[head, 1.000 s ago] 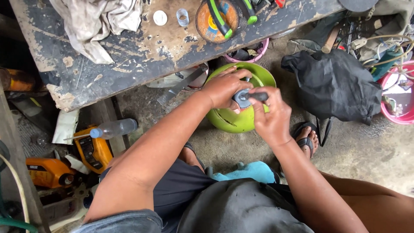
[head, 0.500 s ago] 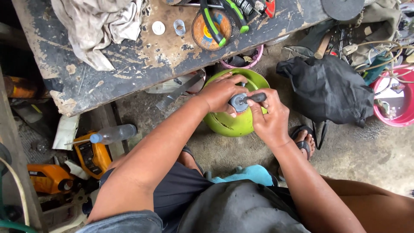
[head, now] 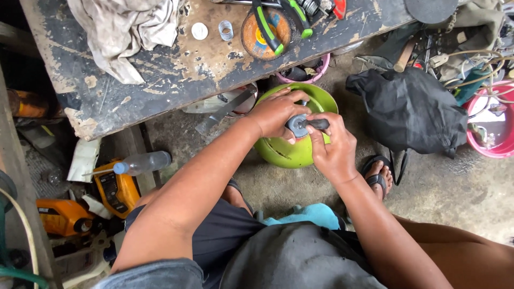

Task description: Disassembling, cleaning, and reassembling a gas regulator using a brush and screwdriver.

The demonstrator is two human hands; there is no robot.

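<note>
A bright green gas cylinder (head: 289,150) stands on the concrete floor between my knees. On its top sits a grey regulator (head: 297,125) with a dark lever. My left hand (head: 276,113) cups the regulator's body from the left. From the right, my right hand (head: 332,147) pinches the dark lever between thumb and fingers. Both hands press on the same fitting, and the valve under it is hidden.
A worn wooden workbench (head: 176,75) spans the top, carrying a dirty rag (head: 126,29), a spring, a white cap and an orange grinding disc (head: 266,33). A black bag (head: 409,109) and pink basin (head: 495,123) lie right. At left are a plastic bottle (head: 142,163) and orange tools.
My view has shifted slightly; both hands stay on the regulator. The right hand's fingers have moved a little along the lever.
</note>
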